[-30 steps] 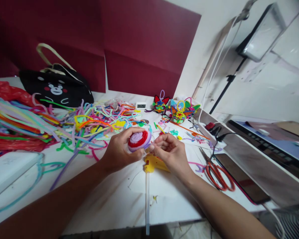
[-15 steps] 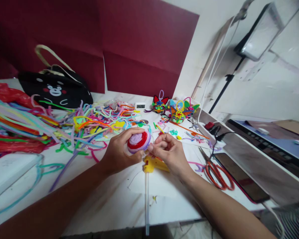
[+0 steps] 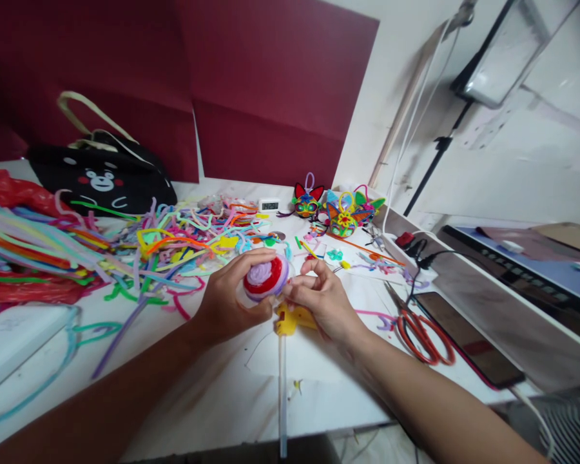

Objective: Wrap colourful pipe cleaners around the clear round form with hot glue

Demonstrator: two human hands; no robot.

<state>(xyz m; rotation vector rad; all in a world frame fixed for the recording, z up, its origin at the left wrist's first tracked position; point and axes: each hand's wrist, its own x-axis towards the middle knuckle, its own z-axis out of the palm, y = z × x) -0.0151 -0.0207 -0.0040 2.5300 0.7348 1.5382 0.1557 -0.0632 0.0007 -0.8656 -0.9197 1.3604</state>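
Observation:
My left hand is wrapped round a disc of coiled pipe cleaner, lilac in the middle, then red, then lilac at the edge. Clear material shows along the disc's rim. At the right edge of the disc, my right hand pinches with thumb and forefinger; whatever lies between the fingertips is too small to make out. Under the hands rests a yellow glue gun, a long clear glue stick pointing out of it towards the table's front edge.
Piled pipe cleaners cover the left side before a black bag. Finished colourful cat-face ornaments stand at the back beside a small digital clock. Orange-handled scissors and a phone lie on the right.
The view has shifted slightly, so most things sit a little further left. Both hands keep their hold at the disc, and the right fingers stay at its edge.

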